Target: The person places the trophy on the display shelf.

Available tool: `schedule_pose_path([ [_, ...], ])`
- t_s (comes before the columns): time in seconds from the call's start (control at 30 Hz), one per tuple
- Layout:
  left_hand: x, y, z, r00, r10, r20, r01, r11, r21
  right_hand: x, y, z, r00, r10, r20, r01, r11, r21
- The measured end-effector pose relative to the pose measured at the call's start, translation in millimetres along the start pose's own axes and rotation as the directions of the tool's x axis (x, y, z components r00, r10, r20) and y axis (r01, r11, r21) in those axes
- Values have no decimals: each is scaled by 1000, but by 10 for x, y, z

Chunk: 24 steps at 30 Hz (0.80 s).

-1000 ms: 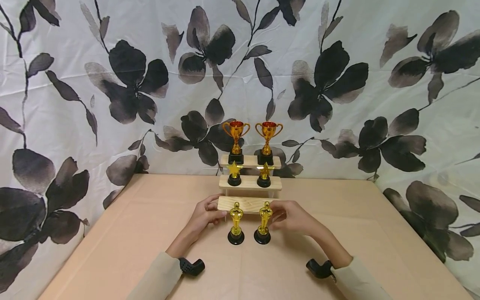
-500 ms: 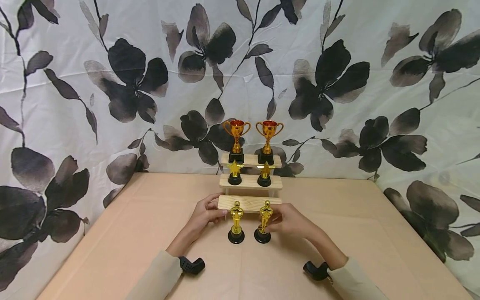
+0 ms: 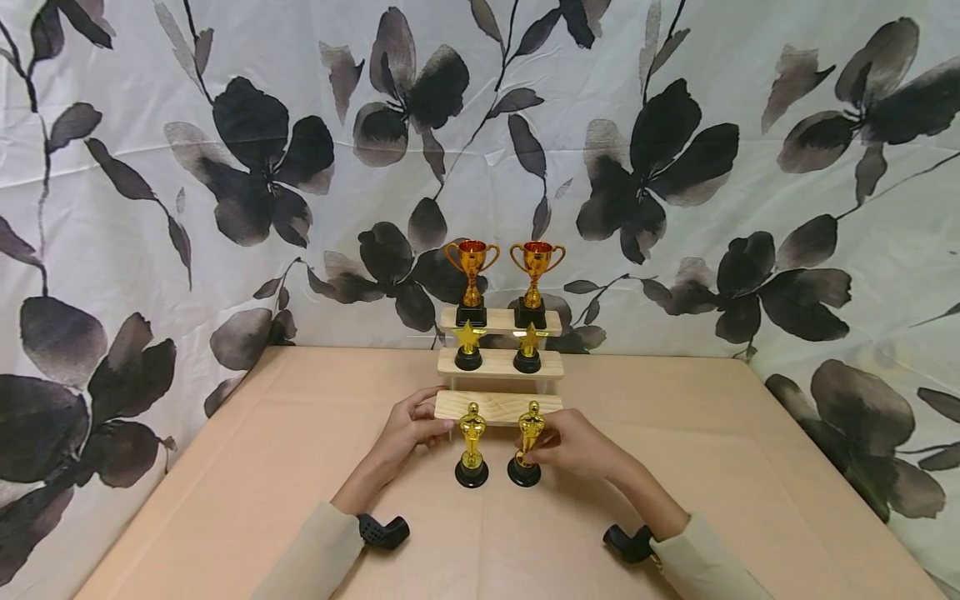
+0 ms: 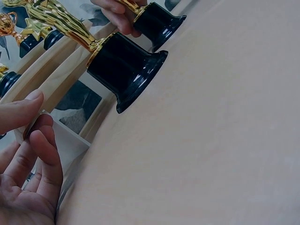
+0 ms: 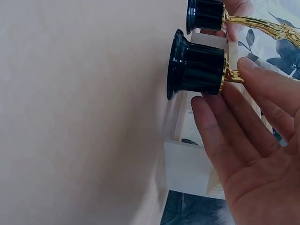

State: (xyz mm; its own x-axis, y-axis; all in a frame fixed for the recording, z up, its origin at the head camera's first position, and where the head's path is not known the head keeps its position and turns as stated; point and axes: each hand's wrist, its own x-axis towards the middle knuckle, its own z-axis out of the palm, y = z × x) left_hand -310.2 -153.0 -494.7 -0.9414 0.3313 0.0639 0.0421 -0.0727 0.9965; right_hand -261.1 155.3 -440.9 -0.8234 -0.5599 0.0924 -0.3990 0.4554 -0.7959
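Observation:
My left hand (image 3: 407, 429) pinches the left end of the lowest board of a three-step wooden display stand (image 3: 497, 405), thumb on top and fingers below, as the left wrist view shows. Two gold figurine trophies on black bases stand upright on the table before the stand. My right hand (image 3: 579, 443) holds the right figurine trophy (image 3: 532, 423) by its lower gold part; in the right wrist view the thumb is at the gold stem above the black base (image 5: 199, 65) and the fingers extend behind. The left figurine trophy (image 3: 472, 427) stands untouched between my hands.
Two gold star trophies (image 3: 468, 340) stand on the middle step. On the top step are two two-handled cup trophies (image 3: 472, 267) with black bases. A floral cloth (image 3: 480, 167) hangs behind the peach-covered table (image 3: 300, 433).
My right hand has moved slightly left and down, from beside the stand's lowest board onto the right figurine trophy. The left hand stays at the board's left end.

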Motion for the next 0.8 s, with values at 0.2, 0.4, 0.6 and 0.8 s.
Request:
schedule_pose_path([
  [0.2,-4,-2,2,1000,4,2,-4,1000,-5,6,17,9,1000,2,8,-2,1000,-11],
  [0.4,7,-22,-2,1000,4,1,-4,1000,-13,13,34,21,1000,8,18,-7,1000,-21],
  [0.6,13,-21,-1,1000,4,-8,-4,1000,1,16,40,25,1000,8,22,-8,1000,-28],
  [0.8,9,-18,2,1000,-1,-9,1,1000,4,12,34,30,1000,8,21,-8,999,-38],
])
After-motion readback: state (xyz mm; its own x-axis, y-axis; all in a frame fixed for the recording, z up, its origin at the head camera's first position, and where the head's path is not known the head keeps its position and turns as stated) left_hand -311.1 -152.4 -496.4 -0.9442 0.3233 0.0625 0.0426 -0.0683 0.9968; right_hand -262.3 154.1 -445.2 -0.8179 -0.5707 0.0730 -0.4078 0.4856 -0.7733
